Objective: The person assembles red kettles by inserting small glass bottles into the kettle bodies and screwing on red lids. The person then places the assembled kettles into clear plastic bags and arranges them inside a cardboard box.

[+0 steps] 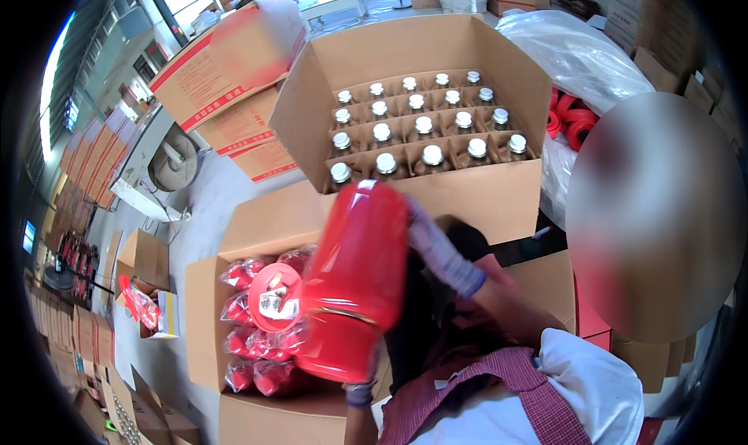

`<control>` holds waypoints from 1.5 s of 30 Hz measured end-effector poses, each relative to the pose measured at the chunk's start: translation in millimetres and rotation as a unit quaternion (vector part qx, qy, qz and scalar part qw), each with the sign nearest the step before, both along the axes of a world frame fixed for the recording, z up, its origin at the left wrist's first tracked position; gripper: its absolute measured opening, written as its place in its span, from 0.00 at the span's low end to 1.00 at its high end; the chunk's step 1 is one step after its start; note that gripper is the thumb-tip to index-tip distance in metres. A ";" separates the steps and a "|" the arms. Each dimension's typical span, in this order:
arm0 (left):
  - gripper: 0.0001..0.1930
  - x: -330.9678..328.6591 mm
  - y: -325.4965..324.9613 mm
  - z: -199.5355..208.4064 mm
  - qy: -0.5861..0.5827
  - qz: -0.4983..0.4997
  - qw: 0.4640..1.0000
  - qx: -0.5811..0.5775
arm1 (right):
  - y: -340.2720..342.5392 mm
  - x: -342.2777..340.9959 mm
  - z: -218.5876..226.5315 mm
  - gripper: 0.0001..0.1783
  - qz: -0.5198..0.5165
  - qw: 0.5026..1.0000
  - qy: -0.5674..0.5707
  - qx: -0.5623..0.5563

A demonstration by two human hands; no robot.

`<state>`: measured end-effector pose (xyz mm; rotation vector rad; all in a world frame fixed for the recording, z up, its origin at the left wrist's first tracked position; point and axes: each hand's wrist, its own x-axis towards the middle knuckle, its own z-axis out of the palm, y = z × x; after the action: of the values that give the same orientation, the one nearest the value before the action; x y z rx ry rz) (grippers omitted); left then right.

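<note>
A large glossy red flask with a thin gold band hangs tilted in front of me, held between both hands. My right hand, in a greyish-purple glove, is against its upper right side, fingers hidden behind it. Below, the flask covers most of my left hand; only the wrist and glove edge show. Under and left of the flask, an open carton holds several red pieces in clear plastic bags. On these rests a round red dish with small parts in it.
Beyond the flask stands a divided open carton of glass bottles with silvery caps. Printed cartons are stacked at left. At right lie clear plastic sheeting and red rings; a blurred patch hides the area beside them.
</note>
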<state>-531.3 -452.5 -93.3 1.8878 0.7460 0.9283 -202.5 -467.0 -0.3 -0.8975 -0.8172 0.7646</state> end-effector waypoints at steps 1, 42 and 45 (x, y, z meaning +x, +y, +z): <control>0.26 -5.4 -1.6 -61.0 -0.009 -0.057 0.998 -0.024 | -7.9 7.2 23.7 0.27 -0.012 0.991 0.128 0.021; 0.11 320.0 212.8 137.9 0.274 -0.140 0.762 0.570 | -1.2 272.5 16.1 0.41 -0.130 0.594 -0.581 -0.541; 0.21 350.5 207.3 118.1 0.313 -0.052 0.750 0.581 | -9.0 277.2 26.9 0.39 -0.120 0.592 -0.588 -0.539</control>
<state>-180.8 -245.2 24.9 3.4273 0.3802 0.6956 74.7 -476.0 26.5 -2.7473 -1.3016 0.2358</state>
